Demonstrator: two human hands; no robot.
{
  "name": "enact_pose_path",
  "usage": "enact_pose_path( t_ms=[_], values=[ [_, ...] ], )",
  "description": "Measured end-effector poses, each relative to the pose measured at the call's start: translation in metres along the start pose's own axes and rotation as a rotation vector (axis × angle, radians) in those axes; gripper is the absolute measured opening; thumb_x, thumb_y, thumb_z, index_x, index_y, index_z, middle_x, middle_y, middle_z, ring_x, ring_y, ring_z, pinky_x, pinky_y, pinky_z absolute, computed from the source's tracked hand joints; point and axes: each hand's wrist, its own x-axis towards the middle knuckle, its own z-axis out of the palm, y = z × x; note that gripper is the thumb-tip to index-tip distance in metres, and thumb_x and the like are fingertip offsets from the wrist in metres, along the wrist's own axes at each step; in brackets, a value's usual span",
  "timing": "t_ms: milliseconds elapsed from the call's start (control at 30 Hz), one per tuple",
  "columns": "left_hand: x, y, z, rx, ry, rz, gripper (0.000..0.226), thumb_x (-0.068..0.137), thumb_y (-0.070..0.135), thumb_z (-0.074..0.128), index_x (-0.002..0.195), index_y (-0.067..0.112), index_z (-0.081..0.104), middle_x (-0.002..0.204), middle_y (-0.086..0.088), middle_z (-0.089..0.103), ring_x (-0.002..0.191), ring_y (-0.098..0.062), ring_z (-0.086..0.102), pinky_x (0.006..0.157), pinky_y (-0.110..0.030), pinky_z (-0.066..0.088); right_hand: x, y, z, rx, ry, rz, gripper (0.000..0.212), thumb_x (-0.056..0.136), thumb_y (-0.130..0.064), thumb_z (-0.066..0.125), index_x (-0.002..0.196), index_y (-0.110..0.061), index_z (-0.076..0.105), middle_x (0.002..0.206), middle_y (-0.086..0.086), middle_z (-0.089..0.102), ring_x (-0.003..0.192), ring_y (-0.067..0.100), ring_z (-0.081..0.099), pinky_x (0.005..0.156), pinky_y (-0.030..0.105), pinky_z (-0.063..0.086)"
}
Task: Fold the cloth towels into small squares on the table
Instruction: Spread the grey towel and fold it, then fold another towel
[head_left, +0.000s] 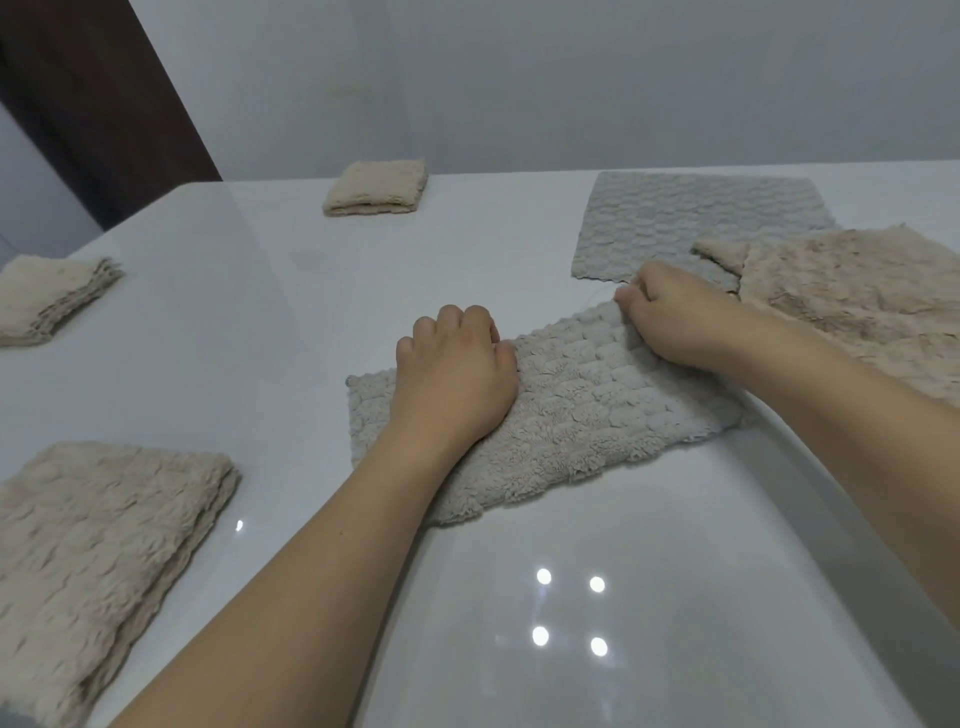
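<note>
- Nearest us, at the lower left edge of view, a folded beige fluffy cloth towel (98, 561) in several layers, lying flat on the glossy white table (519, 597); four small light reflections show on the bare tabletop in front of us
- Our left hand (454, 374), knuckles up and fingers curled under, presses on the left part of a pale grey-beige waffle-textured cloth towel (587, 410); we cannot tell whether the hidden fingertips pinch its far edge
- That towel lies mid-table as a long strip, running from lower left to upper right, fluffy along its near edge
- Our right hand (670, 312), fingers bent, pinches the far right corner of the same strip, that corner slightly raised
- Beyond the right hand, a light grey bubble-textured cloth towel (691, 223) spread flat and unfolded
- At the right edge, a tan shaggy cloth towel (857, 301) spread open, its near corner overlapping the grey one, one small flap turned over
- At the left edge, a folded cream towel square (49, 296), layered
- At the far side of the table, a small folded beige towel square (376, 188), well apart from the others
- Behind the table, a pale wall (519, 78) and a dark brown panel (98, 104) at upper left
</note>
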Motion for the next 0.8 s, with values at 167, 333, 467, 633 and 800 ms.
enact_pose_path(
  t_ms=[167, 333, 467, 633, 800],
  values=[
    [0.0, 0.001, 0.0, 0.053, -0.043, 0.049, 0.026, 0.102, 0.036, 0.036, 0.108, 0.016, 0.052, 0.108, -0.004, 0.051, 0.094, -0.025, 0.04, 0.081, -0.039, 0.03, -0.013, 0.005, 0.0, 0.084, 0.017, -0.054, 0.019, 0.101, -0.025, 0.038, 0.118, -0.017, 0.039, 0.091, 0.008, 0.06, 0.083, 0.026, 0.057, 0.068, 0.037, 0.042],
    [-0.02, 0.011, -0.021, -0.023, 0.237, 0.216, 0.03, 0.098, 0.019, 0.04, 0.113, 0.002, 0.06, 0.109, -0.017, 0.059, 0.095, -0.038, 0.055, 0.08, -0.046, 0.043, -0.035, -0.007, 0.003, -0.267, 0.339, -0.238, 0.045, 0.093, -0.023, 0.043, 0.136, -0.009, 0.045, 0.128, 0.017, 0.046, 0.117, 0.038, 0.042, 0.1, 0.047, 0.033],
    [-0.059, 0.024, -0.026, -0.102, -0.045, 0.146, 0.062, 0.099, 0.041, 0.018, 0.142, 0.003, 0.043, 0.144, -0.014, 0.048, 0.132, -0.029, 0.043, 0.112, -0.04, 0.032, -0.07, -0.038, 0.023, -0.086, 0.187, -0.31, 0.049, 0.099, -0.033, 0.029, 0.145, -0.018, 0.035, 0.151, 0.002, 0.034, 0.14, 0.022, 0.026, 0.115, 0.043, 0.016],
    [-0.078, -0.022, -0.026, 0.165, -0.276, -0.04, 0.073, 0.096, 0.053, 0.003, 0.158, 0.015, 0.009, 0.166, -0.004, 0.008, 0.152, -0.021, 0.003, 0.123, -0.045, 0.003, -0.076, -0.003, 0.03, -0.365, -0.1, -0.134, 0.056, 0.101, -0.044, 0.011, 0.155, -0.026, 0.006, 0.162, -0.007, 0.0, 0.148, 0.015, -0.004, 0.119, 0.046, -0.004],
    [-0.067, -0.011, -0.041, 0.144, -0.217, -0.067, 0.065, 0.103, 0.042, 0.014, 0.157, 0.007, 0.01, 0.166, -0.01, 0.004, 0.152, -0.025, 0.0, 0.123, -0.046, 0.0, -0.073, -0.028, 0.024, -0.281, 0.061, -0.117, 0.056, 0.103, -0.038, 0.017, 0.154, -0.015, 0.014, 0.162, 0.002, 0.005, 0.149, 0.019, 0.0, 0.12, 0.043, -0.003]
  ],
)
